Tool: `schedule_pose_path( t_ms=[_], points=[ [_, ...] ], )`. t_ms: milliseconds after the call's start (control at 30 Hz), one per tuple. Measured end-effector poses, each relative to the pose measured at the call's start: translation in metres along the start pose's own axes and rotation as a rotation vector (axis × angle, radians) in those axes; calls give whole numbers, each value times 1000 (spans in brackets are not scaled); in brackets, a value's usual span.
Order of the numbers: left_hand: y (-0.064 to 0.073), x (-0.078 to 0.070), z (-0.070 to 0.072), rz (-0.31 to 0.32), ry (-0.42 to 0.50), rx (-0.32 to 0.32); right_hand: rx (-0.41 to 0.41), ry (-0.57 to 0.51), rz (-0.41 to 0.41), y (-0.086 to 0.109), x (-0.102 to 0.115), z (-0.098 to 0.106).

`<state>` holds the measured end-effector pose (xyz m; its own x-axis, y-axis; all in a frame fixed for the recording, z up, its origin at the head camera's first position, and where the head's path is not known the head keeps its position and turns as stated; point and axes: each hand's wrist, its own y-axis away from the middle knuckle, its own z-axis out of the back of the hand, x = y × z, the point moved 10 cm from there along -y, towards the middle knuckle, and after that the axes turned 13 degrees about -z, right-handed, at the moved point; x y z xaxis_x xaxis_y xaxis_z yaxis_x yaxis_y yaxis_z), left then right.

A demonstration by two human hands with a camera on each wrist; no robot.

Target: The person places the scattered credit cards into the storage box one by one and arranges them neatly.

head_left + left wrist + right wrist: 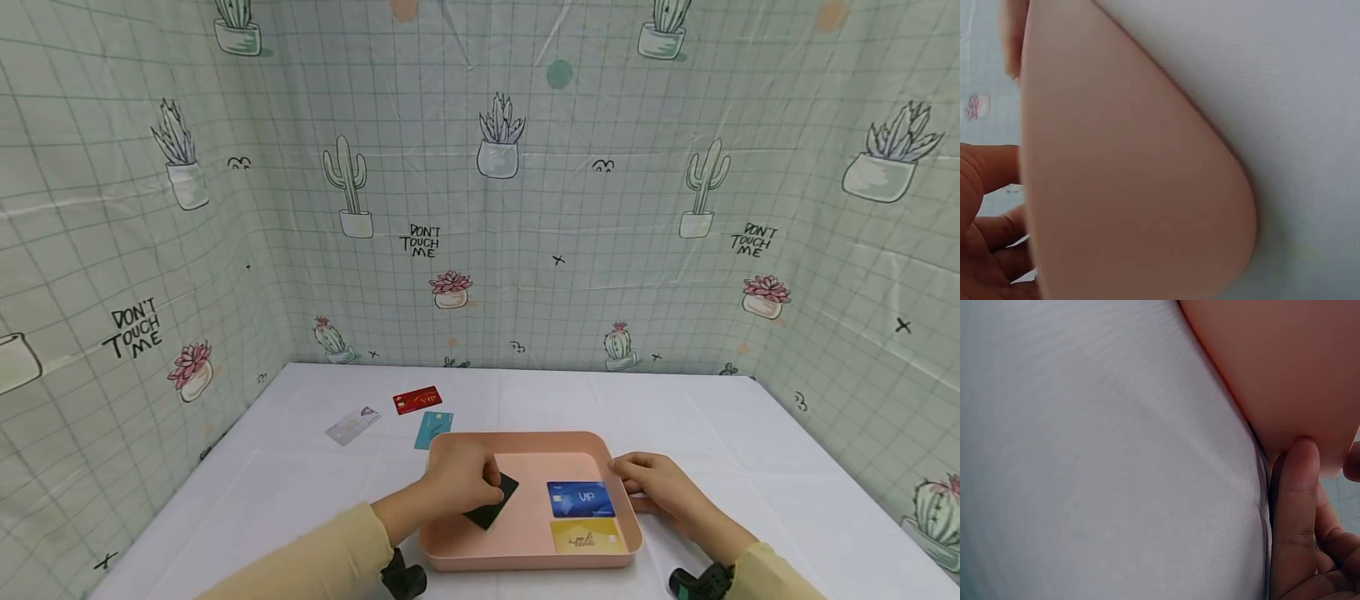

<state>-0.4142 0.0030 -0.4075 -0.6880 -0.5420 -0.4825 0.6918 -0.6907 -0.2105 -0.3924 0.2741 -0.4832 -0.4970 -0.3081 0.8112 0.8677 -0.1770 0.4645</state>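
Left hand (459, 482) is seen in the head view with its fingers bent over a dark card (486, 517), which appears to be pinched between thumb and fingertips; the card is placed inside the pink tray (525, 563), directly under that hand — whether it is lifted or laid flat cannot be told. To the right of this hand, a blue card (581, 500) and a yellow card (587, 537) are contained in the same tray; beyond it, outside the tray, a red card (417, 401), a teal card (433, 429) and a pale grey card (352, 427) are spread on the white tabletop (742, 467); by the right hand (663, 485) the tray's right wall is gripped. The dark card is judged to be light, thin, stiff and slippery; it is best taken by opposite edges or a corner.

In the left wrist view, the left fingertips and the card are hidden by the tray's wall, so the pinch cannot be confirmed there.

In the right wrist view, one digit is pressed to the tray's outer wall; another fingertip is cut off — the tray's inside is not shown.
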Motion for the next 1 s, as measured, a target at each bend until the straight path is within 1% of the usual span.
schedule_pose_path(
  t_ms=[67, 133, 233, 367, 467, 567, 733, 867, 1000],
  points=[
    [2, 0, -4, 25, 0, 32, 2, 6, 4, -1, 0, 0],
    [4, -1, -7, 41, -30, 54, 3, 6, 5, -1, -1, 0],
    [6, -2, -12, 74, -126, 105, 4, 7, 7, -1, 0, 0],
    [8, -6, -19, 92, -272, 169, 0, 5, 3, 0, -1, 0],
    [11, -10, -22, 103, -318, 195, -12, 4, -6, 1, -1, 1],
    [13, -14, -21, 109, -349, 205, -17, 1, -10, 2, -1, 1],
    [15, -19, -19, 100, -400, 212, -13, 7, -6, 3, 0, 0],
    [15, -20, -17, 97, -405, 226, -15, 7, -7, 3, 0, 0],
    [13, -17, -18, 82, -380, 236, -16, 5, -7, 2, -1, 0]
  ],
)
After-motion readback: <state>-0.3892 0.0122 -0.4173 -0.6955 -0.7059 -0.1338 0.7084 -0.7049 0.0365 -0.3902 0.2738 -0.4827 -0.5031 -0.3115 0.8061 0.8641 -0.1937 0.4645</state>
